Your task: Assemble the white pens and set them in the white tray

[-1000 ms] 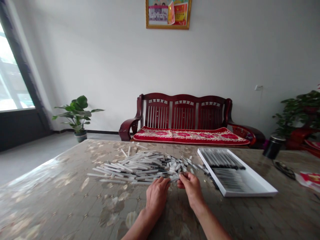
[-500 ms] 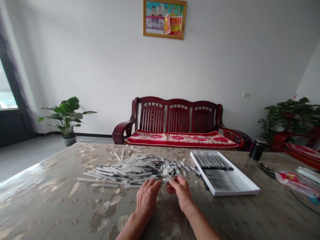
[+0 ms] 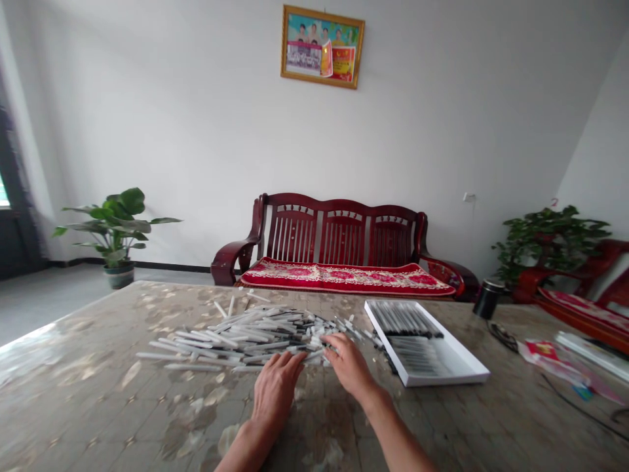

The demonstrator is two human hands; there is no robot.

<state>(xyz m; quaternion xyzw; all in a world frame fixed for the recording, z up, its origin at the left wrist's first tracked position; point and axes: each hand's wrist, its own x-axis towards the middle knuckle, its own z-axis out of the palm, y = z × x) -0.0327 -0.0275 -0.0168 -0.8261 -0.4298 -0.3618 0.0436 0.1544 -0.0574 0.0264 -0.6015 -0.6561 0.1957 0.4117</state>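
A wide heap of whitish pen barrels (image 3: 230, 337) lies on the patterned table, some with dark parts. Small translucent caps (image 3: 317, 328) are gathered at the heap's right end. My left hand (image 3: 278, 383) rests at the heap's near edge, fingers curled together; what they hold, if anything, is hidden. Over the caps, my right hand (image 3: 348, 366) reaches with bent fingers, its fingertips among the small pieces; whether it grips one is too small to tell. To the right stands a shallow white tray (image 3: 457, 379) with two rows of pens (image 3: 410, 319).
Dark pieces lie along the tray's left side. At the table's right are a black canister (image 3: 488, 299), a cable and a red-and-clear plastic bag (image 3: 545, 351). Beyond the table stands a wooden bench (image 3: 344, 239), with a potted plant (image 3: 118, 226) at left.
The view has shifted, so the scene sits slightly further left. My right hand has moved up and forward onto the caps, away from my left hand, which stays at the heap's near edge.
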